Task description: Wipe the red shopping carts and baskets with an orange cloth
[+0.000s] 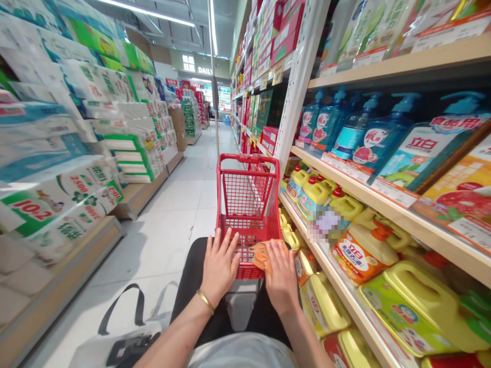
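My left hand (221, 266) lies palm down by my left knee, its fingers spread and nothing in them. A gold-coloured bangle (205, 302) circles that wrist. By my right knee, my right hand (281, 278) presses down on a crumpled orange cloth (261, 255), which sticks out past the thumb side and fingertips. Part of the cloth is hidden under the palm. Just beyond both hands stands a red plastic shopping basket cart (248, 191), with grid sides and a raised handle. My knees are on either side of its near end.
On the right, shelves (445, 190) hold blue pump bottles (387, 140) and yellow jugs of detergent (418, 301). Stacked packs of tissue paper (72, 197) line the left side. A tiled aisle (180, 204) runs ahead. A pale bag (115, 340) with a black strap sits at lower left.
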A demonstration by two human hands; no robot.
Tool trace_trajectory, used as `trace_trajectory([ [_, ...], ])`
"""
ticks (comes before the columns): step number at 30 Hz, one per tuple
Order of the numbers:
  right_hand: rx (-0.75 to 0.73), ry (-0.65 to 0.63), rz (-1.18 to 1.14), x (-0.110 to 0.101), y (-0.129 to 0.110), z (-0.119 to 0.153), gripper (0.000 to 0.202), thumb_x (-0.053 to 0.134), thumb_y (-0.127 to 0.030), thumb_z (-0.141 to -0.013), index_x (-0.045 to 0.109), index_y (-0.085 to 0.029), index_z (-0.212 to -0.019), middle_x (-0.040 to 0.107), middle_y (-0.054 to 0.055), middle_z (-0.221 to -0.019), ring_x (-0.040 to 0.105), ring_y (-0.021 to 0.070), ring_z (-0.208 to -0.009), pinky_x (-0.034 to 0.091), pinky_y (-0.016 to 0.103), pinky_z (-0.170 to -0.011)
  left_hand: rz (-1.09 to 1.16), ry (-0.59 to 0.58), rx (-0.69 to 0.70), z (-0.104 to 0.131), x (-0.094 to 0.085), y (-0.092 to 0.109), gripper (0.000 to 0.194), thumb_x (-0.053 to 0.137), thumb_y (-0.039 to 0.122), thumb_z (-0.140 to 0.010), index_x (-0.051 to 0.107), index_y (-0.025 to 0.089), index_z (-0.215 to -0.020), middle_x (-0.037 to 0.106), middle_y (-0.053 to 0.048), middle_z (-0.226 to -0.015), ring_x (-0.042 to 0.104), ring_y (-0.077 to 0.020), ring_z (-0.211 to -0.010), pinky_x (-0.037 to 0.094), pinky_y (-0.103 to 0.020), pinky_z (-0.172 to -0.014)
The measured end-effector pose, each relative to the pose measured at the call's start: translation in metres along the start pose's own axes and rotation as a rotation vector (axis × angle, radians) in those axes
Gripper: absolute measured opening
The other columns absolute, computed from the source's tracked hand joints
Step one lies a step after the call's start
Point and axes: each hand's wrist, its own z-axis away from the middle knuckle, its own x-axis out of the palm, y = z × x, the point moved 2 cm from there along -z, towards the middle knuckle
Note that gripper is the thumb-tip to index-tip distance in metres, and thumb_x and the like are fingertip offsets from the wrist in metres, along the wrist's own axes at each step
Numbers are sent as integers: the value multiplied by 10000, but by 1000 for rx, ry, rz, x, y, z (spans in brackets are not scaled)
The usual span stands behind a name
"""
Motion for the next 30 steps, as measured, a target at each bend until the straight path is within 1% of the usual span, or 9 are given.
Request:
trace_trajectory([
  [2, 133, 23, 1, -4, 24, 1, 614, 353, -175, -1056, 260, -241, -1660, 356, 62, -1687, 222, 259, -1603, 194, 590, -1290, 9, -4, 3, 0, 0, 4, 582, 485, 313, -1027, 410, 253, -1601, 319, -42, -1698, 109, -343, -1619, 219, -621, -1284],
  [4, 176, 35, -12, -3, 26, 1, 581, 345, -194, -1067, 301, -219, -1646, 336, 73, -1696, 176, 277, -1614, 213, 608, -1276, 21, -2, 5, 0, -1, 7, 584, 493, 310, -1023, 414, 256, -1599, 328, -38, -1695, 105, -338, -1620, 212, -615, -1289],
  [9, -90, 1, -30, 17, -42, -1, 561, 436, -198, -1041, 414, -209, -1602, 432, 39, -1648, 241, 238, -1597, 109, 486, -1322, 12, -1, -2, 0, -2, 3, 545, 474, 317, -1034, 457, 249, -1574, 330, -37, -1695, 132, -339, -1617, 219, -609, -1287],
  [11, -160, -19, -30, 18, -53, -1, 580, 446, -194, -1036, 393, -231, -1613, 453, 28, -1634, 302, 218, -1574, 62, 466, -1329, 3, -2, 7, 0, -2, -1, 543, 476, 327, -1035, 462, 245, -1571, 323, -42, -1697, 143, -343, -1615, 233, -612, -1281],
  [14, -56, 6, 15, 9, -23, 2, 611, 405, -184, -1056, 290, -245, -1654, 427, 54, -1648, 318, 232, -1569, 40, 537, -1320, 4, -3, 9, 0, -1, -2, 564, 484, 330, -1031, 436, 247, -1587, 305, -47, -1703, 141, -348, -1614, 233, -627, -1279],
  [18, 156, 36, 40, 1, 20, 7, 618, 334, -232, -1087, 166, -244, -1682, 320, 86, -1698, 217, 284, -1604, 151, 617, -1283, 15, -4, 13, 0, 0, 5, 573, 489, 322, -1026, 431, 236, -1590, 308, -52, -1701, 114, -353, -1618, 224, -639, -1280],
  [25, -116, -35, -33, 23, -50, 6, 611, 427, -229, -1051, 307, -259, -1650, 439, 38, -1643, 330, 255, -1562, 94, 520, -1319, 4, 9, 22, 1, -1, 2, 571, 482, 331, -1033, 424, 240, -1593, 325, -56, -1694, 133, -351, -1615, 253, -627, -1270],
  [27, -140, -40, -32, 19, -46, 6, 622, 428, -217, -1051, 289, -271, -1655, 449, 31, -1637, 346, 240, -1554, 63, 511, -1324, 5, 9, 21, 1, 0, 0, 583, 479, 330, -1033, 400, 248, -1605, 318, -56, -1696, 135, -349, -1615, 253, -632, -1269],
  [30, 18, 21, 20, 5, -2, 8, 639, 390, -205, -1072, 192, -264, -1677, 401, 62, -1663, 312, 253, -1571, 85, 573, -1310, 12, 6, 15, 1, 1, 1, 593, 484, 322, -1028, 392, 247, -1609, 309, -55, -1699, 123, -348, -1617, 233, -635, -1277],
])
